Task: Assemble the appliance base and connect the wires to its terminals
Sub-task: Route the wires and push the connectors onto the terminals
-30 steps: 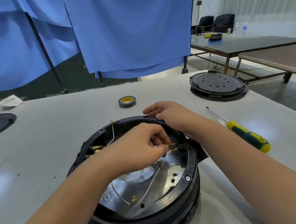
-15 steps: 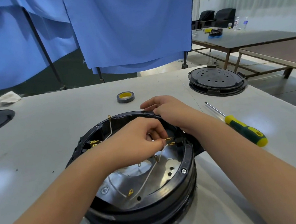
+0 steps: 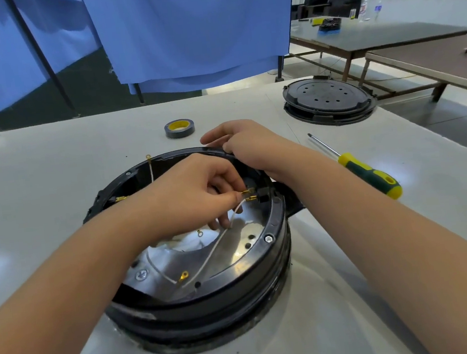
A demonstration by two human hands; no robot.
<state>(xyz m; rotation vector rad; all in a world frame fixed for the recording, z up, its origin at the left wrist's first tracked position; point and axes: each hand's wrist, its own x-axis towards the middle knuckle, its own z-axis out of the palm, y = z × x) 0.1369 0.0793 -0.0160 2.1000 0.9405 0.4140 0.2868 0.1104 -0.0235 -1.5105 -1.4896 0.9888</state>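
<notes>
We are working over the round black appliance base, which is sitting on the white table directly in front of us, its open side facing up so that the shiny metal plate inside is showing. Our left hand is reaching into the base from the near left, with thumb and forefinger pinching a brass connector at the end of a white wire. The connector is lying right at our fingertips, just beside the black terminal block on the inner right wall of the base, and we cannot tell whether it is seated. From the pinch the wire is trailing down and toward us across the metal plate. A second white wire with a ring lug is standing up at the far rim, apart from both hands. Our right hand is resting on the far right rim of the base, fingers curled over the edge and gripping it.

On the table to the right, a screwdriver with a green and yellow handle is lying well apart from the base. A roll of tape is sitting beyond the base, and a black round cover is resting at the far right.
</notes>
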